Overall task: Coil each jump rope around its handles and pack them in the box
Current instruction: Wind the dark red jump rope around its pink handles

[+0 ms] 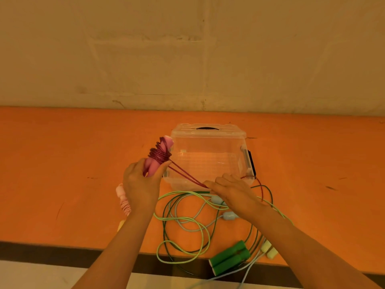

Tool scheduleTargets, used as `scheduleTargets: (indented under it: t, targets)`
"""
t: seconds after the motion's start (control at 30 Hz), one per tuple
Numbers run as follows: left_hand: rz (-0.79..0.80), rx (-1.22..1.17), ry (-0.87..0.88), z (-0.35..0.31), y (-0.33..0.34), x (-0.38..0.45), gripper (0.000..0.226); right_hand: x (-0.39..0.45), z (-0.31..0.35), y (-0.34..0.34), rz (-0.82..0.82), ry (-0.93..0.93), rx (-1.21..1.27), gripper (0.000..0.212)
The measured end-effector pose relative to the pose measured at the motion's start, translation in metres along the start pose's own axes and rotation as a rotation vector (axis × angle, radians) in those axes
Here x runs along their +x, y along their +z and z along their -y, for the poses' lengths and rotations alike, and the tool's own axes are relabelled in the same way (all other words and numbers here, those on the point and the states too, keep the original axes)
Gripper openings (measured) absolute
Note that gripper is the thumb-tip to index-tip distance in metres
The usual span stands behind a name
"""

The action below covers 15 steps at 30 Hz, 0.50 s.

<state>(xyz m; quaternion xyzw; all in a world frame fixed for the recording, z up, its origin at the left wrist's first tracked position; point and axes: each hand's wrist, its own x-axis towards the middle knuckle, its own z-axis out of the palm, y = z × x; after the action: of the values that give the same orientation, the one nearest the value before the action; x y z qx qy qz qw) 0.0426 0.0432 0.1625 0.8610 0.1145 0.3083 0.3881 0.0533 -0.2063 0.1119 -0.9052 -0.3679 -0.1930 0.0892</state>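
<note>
Left hand (139, 184) grips pink handles (158, 157), right hand (231, 189) pinches maroon rope (185, 176); I judge coil half-wound. Box (208, 155) at 12 unfilled; green ropes (183, 222) at 6 loose.

Dark red rope (160, 154) is wrapping pink handles (155, 163); green handles (230, 257), pale yellow handles (268, 249) and light blue handles (229, 215) are lying on the orange table (62, 163) beside the clear box (208, 155).

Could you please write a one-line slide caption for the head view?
Left hand grips pink handles while right hand feeds maroon rope beside clear box.
</note>
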Motion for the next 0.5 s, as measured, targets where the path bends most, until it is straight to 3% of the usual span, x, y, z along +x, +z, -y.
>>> scheduleTargets:
  t: [0.2,0.5]
  targets:
    - [0.068,0.185,0.082,0.019,0.006,0.001,0.055,0.007,0.016,-0.022,-0.067,-0.129,0.031,0.033]
    - [0.413,0.496,0.363,0.007,0.023,-0.019,0.059,0.013,0.018,-0.042,-0.158,-0.216,0.001,0.023]
